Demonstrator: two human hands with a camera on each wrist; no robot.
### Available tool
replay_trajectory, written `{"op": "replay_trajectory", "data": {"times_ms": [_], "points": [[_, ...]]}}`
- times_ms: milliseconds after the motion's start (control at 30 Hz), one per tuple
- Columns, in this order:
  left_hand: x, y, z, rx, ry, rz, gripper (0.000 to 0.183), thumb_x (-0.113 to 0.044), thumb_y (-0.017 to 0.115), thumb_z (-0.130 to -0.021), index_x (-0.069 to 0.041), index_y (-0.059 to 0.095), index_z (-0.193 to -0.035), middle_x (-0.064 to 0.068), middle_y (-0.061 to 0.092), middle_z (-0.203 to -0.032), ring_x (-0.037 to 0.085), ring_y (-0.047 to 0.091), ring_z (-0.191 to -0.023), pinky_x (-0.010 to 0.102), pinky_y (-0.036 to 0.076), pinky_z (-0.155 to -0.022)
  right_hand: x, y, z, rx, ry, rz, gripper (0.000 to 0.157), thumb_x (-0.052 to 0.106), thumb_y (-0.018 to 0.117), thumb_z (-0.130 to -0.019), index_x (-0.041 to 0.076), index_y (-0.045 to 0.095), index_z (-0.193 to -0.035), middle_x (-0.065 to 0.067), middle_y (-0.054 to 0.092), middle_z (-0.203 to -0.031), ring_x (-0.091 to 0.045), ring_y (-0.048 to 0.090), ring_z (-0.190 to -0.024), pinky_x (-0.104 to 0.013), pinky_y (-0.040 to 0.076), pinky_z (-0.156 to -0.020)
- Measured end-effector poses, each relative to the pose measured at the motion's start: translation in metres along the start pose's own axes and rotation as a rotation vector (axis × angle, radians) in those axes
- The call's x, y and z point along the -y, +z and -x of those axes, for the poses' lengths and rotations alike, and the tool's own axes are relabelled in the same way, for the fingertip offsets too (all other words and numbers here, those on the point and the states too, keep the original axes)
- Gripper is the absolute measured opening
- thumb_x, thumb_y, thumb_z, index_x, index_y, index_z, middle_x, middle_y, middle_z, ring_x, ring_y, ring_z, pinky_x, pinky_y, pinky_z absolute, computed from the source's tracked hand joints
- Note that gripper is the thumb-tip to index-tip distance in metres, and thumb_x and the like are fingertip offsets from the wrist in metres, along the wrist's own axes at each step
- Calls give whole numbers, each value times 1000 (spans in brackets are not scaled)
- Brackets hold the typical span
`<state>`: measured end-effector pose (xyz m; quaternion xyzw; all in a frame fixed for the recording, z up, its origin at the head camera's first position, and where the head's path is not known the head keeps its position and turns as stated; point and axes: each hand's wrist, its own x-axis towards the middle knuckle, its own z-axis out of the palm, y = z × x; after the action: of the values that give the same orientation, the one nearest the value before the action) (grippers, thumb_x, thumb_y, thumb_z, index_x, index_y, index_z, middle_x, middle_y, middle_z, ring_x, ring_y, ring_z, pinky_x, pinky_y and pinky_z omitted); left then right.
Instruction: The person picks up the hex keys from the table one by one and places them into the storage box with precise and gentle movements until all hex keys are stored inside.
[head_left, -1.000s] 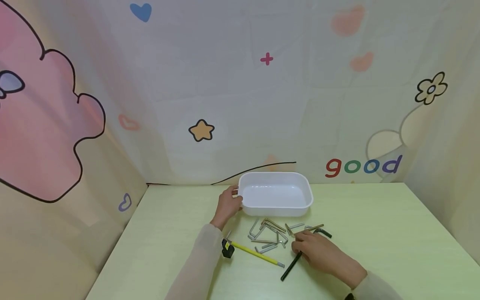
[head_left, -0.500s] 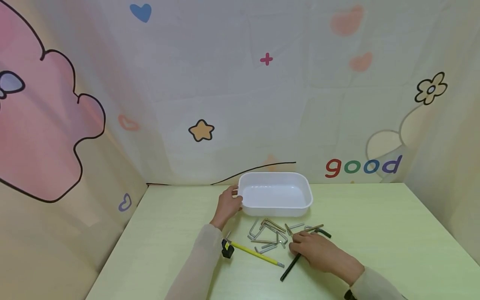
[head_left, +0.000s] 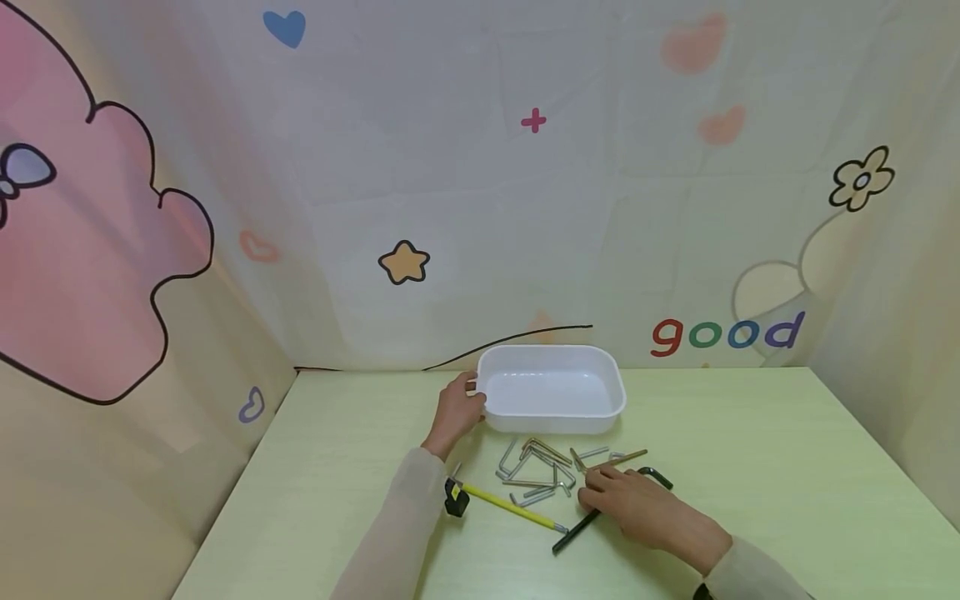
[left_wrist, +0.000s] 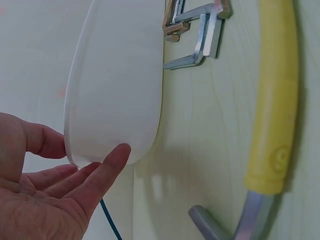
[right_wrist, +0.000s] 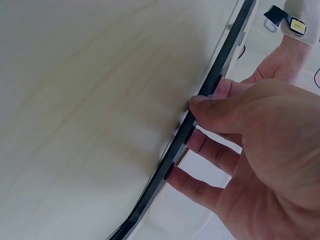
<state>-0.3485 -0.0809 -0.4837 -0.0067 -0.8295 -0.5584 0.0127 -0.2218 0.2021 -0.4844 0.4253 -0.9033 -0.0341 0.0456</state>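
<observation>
My right hand (head_left: 637, 504) pinches a long black hex key (head_left: 576, 532) near the front of the table. In the right wrist view, the thumb (right_wrist: 212, 110) presses one side of the black shaft and several fingers lie along the other. The key's bent end shows beyond the knuckles in the head view. At the back, my left hand (head_left: 456, 412) holds the left end of a white tray (head_left: 551, 423), thumb at the rim and fingertips against the outer wall. Several silver and brass-coloured hex keys (head_left: 528, 483) lie in a loose pile before the tray.
A hex key with a yellow sleeve (head_left: 510, 505) lies left of the pile, close to the black key's straight end. A black device (head_left: 455, 497) is strapped at the left wrist. Behind the table (head_left: 360, 433) hangs a printed curtain (head_left: 480, 208).
The black hex key has turned in my right hand: its straight end has swung left and slightly up, its bent end right and down. The left hand and tray stay put.
</observation>
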Motion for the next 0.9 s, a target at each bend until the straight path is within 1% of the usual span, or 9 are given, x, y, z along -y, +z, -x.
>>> {"op": "replay_trajectory", "data": {"times_ms": [100,167,267,333,467,667,900], "points": [[0,0,-1,1,-3,-3,54,-9,52,-90,-2,47,-142,24,59,-130,33,66,-109,29,60,-68,0,0,0,-11,-8,-3,25,5,67,-88,25,57,-98,7,55,-101,-18,57,-103,-31,51,-68],[0,0,-1,3,-5,-4,53,-9,52,-90,-2,46,-143,24,59,-130,33,66,-108,29,61,-68,0,0,1,-3,-3,-16,26,5,66,-88,27,57,-99,8,55,-101,-19,58,-105,-31,51,-68],[1,1,0,11,-2,-13,54,-9,52,-90,-1,46,-143,24,59,-131,32,67,-107,29,60,-68,1,1,4,6,5,-38,32,3,65,-88,31,59,-103,9,54,-100,-20,57,-104,-31,49,-66],[1,2,1,13,4,-18,54,-9,52,-90,-1,46,-143,24,59,-131,32,67,-105,28,60,-67,1,2,5,16,10,-46,37,1,64,-88,32,60,-107,8,54,-101,-20,56,-105,-32,50,-69],[1,1,1,10,15,-17,54,-9,51,-90,0,46,-143,25,59,-131,32,67,-105,28,60,-66,1,4,7,26,20,-31,44,-1,65,-87,34,59,-112,5,54,-105,-21,56,-108,-33,52,-72],[0,0,2,8,14,-8,53,-9,52,-90,0,46,-142,25,59,-131,33,67,-107,29,60,-68,-2,5,6,19,32,-38,44,-1,66,-86,35,59,-111,7,51,-103,-18,54,-103,-28,48,-66],[-2,-1,2,0,13,-14,53,-8,51,-90,1,46,-142,25,59,-131,33,67,-107,29,60,-68,-2,3,7,-30,11,-29,45,-2,67,-85,34,58,-110,8,51,-101,-19,56,-103,-31,50,-69]]}}
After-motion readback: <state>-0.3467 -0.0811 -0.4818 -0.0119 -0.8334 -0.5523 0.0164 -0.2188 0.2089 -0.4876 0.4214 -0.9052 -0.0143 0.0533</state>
